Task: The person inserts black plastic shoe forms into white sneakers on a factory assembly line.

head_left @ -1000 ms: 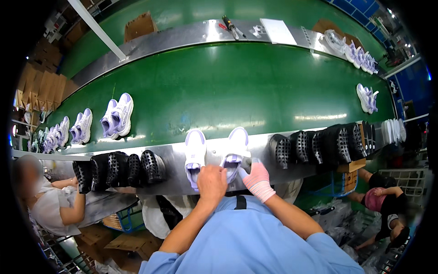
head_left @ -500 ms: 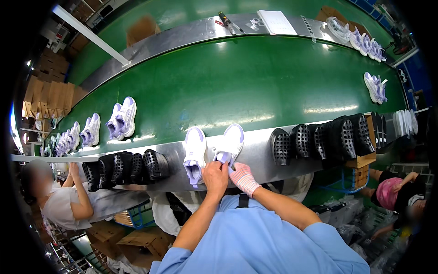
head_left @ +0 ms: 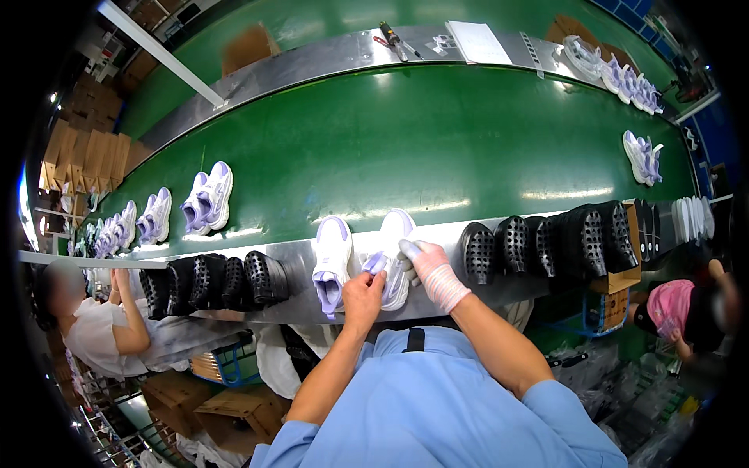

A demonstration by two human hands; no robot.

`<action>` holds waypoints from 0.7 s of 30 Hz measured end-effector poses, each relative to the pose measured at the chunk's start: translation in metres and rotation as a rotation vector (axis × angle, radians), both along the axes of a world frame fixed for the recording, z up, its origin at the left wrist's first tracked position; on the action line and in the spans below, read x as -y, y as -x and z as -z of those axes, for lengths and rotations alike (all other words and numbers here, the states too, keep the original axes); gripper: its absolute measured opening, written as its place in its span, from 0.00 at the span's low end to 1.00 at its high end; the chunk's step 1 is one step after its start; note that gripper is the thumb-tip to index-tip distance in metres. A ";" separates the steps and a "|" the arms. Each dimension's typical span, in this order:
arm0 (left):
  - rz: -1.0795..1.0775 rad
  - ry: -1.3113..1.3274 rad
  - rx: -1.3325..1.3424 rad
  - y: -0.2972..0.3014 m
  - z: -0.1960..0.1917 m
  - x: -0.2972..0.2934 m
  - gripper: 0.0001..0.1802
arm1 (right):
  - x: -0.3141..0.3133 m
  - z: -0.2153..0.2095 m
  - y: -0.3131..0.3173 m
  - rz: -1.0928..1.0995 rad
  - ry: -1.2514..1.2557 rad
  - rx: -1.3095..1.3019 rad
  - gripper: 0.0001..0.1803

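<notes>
A white and lilac sneaker [head_left: 395, 228] stands toe outward on the metal ledge in front of me. My left hand [head_left: 363, 301] is closed in a pinch at its lilac collar, near the tongue. On the sneaker's right side rests my right hand [head_left: 437, 271], in a pink-and-white striped glove with grey fingertips; its fingers are bent against the shoe's side, partly hidden. To the left, apart from both hands, sits the matching sneaker [head_left: 333, 246], its opening toward me and a lilac heel loop at the near end.
Black perforated shoe-shaped forms stand on the ledge [head_left: 304, 273], at left [head_left: 264, 279] and right [head_left: 515, 243]. Beyond runs a green belt [head_left: 374, 148] with more sneakers [head_left: 208, 199]. A screwdriver [head_left: 391, 37] and paper [head_left: 477, 42] lie on the far ledge. Another person [head_left: 109, 327] is at left.
My right hand has moved from the sneaker's opening outward to its right side. My left hand has shifted slightly and stays at the collar. The sneaker's opening now sits lower and flatter.
</notes>
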State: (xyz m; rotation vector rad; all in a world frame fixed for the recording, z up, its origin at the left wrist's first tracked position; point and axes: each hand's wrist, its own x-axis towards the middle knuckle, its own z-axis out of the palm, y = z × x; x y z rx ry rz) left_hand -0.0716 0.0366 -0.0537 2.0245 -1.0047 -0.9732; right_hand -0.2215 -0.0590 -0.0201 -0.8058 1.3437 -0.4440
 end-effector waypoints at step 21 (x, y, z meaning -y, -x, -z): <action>-0.121 -0.040 -0.217 -0.014 0.014 -0.007 0.19 | 0.017 0.019 -0.001 -0.306 -0.141 0.036 0.11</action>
